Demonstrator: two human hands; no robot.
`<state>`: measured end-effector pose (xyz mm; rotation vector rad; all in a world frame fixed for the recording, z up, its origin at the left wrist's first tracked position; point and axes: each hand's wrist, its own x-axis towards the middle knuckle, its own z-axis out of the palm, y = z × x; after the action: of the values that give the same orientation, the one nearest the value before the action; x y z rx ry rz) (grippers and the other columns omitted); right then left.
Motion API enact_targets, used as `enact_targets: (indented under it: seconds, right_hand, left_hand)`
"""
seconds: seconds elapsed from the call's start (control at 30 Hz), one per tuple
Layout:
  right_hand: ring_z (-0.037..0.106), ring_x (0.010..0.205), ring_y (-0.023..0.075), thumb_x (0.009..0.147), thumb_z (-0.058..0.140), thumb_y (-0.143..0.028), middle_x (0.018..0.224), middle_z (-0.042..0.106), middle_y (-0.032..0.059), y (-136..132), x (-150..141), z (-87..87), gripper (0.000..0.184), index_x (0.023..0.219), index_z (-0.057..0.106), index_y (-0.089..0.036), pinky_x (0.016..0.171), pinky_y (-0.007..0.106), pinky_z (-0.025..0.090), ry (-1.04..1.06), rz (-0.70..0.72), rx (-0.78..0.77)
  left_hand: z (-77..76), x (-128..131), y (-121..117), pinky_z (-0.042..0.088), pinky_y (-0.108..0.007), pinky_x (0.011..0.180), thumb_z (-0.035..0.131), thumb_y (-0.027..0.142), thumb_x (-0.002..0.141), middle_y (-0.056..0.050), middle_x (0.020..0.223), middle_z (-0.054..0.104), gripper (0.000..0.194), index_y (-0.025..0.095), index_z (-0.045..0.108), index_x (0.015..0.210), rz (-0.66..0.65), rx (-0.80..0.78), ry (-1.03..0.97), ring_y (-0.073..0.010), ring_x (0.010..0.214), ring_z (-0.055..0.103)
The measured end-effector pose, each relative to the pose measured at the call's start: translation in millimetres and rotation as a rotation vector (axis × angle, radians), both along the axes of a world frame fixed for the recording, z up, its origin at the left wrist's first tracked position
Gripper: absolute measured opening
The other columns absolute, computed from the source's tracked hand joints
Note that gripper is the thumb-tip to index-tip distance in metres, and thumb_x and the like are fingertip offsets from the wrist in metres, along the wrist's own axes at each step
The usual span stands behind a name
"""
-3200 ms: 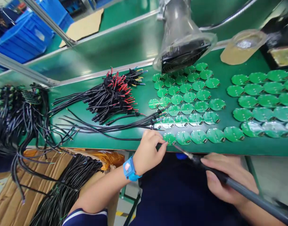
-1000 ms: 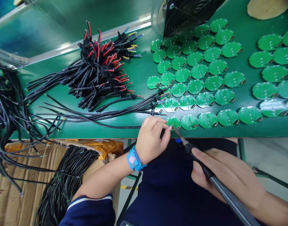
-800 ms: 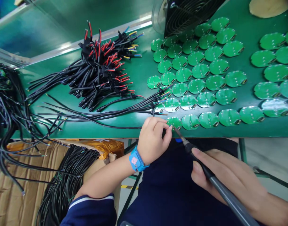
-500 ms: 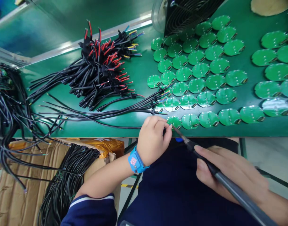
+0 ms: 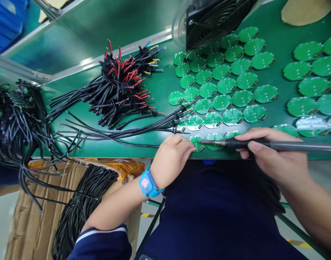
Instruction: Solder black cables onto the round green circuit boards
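My right hand [image 5: 276,151] is closed around the dark handle of a soldering iron [image 5: 265,144], which lies almost level and points left. Its metal tip is at the nearest round green circuit board [image 5: 195,143], by the table's front edge; whether they touch I cannot tell. On the left side of that board, my left hand [image 5: 172,153] has its fingers pinched together at the rim. A black cable [image 5: 138,144] runs from the left under this hand, and its end is hidden by the fingers. A blue wrist strap [image 5: 151,183] circles my left wrist.
Rows of green boards [image 5: 222,103] cover the table's middle and right. Black cables with red wire ends [image 5: 122,86] are piled at the left, near a fan [image 5: 216,21]. More cables [image 5: 13,122] hang over the front edge above an open cardboard box [image 5: 27,213].
The soldering iron has swung from a steep slant below the table edge to nearly level over the front boards. My right hand has risen with it; my left hand stays by the same board.
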<state>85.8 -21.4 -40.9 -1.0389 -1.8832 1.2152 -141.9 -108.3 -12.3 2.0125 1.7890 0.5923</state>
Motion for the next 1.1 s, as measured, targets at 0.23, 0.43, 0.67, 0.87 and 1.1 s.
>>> enact_targets:
  seconds: [0.23, 0.43, 0.67, 0.87, 1.1]
  right_hand:
    - [0.059, 0.063, 0.0095, 0.083, 0.055, -0.023, 0.069, 0.062, -0.001, -2, 3, 7.2, 0.015, 0.095, 0.064, -0.023, 0.06, 0.023, 0.048, -0.074, 0.099, 0.082]
    - [0.062, 0.07, 0.0109, 0.082, 0.055, -0.023, 0.074, 0.066, -0.0003, -1, -1, 11.5, 0.013, 0.091, 0.065, -0.023, 0.064, 0.022, 0.05, -0.158, 0.132, 0.283]
    - [0.063, 0.068, 0.0117, 0.081, 0.055, -0.021, 0.073, 0.066, 0.0005, -2, -1, 11.6, 0.013, 0.09, 0.064, -0.023, 0.062, 0.022, 0.052, -0.107, 0.145, 0.309]
    - [0.064, 0.07, 0.0112, 0.082, 0.054, -0.024, 0.075, 0.066, 0.0009, -1, 2, 13.6, 0.012, 0.09, 0.064, -0.023, 0.062, 0.02, 0.052, -0.157, 0.183, 0.374]
    - [0.058, 0.054, 0.0129, 0.081, 0.057, -0.021, 0.069, 0.062, 0.0031, -8, 9, -5.9, 0.014, 0.092, 0.066, -0.021, 0.051, 0.028, 0.049, 0.193, -0.05, 0.006]
  left_hand:
    - [1.4, -3, 5, 0.046, -0.028, 0.068, 0.057, 0.025, 0.085, -0.003, 0.076, 0.055, 0.012, 0.018, 0.066, 0.085, 0.016, -0.058, -0.007, -0.0146, 0.075, 0.053]
    - [3.4, -3, 8, 0.046, -0.026, 0.065, 0.06, 0.023, 0.083, -0.002, 0.072, 0.057, 0.01, 0.018, 0.067, 0.08, 0.051, -0.102, -0.063, -0.0137, 0.071, 0.055]
    - [12.2, -1, 15, 0.046, -0.026, 0.062, 0.065, 0.019, 0.079, -0.001, 0.069, 0.062, 0.007, 0.018, 0.067, 0.072, 0.077, -0.167, -0.05, -0.0132, 0.066, 0.059]
    - [16.4, -1, 21, 0.046, -0.027, 0.064, 0.066, 0.019, 0.077, -0.001, 0.067, 0.063, 0.007, 0.018, 0.068, 0.071, 0.056, -0.244, -0.013, -0.014, 0.066, 0.059]
    - [18.9, 2, 27, 0.048, -0.028, 0.066, 0.064, 0.02, 0.079, -0.003, 0.069, 0.062, 0.009, 0.017, 0.068, 0.07, 0.015, -0.301, 0.096, -0.0157, 0.067, 0.059]
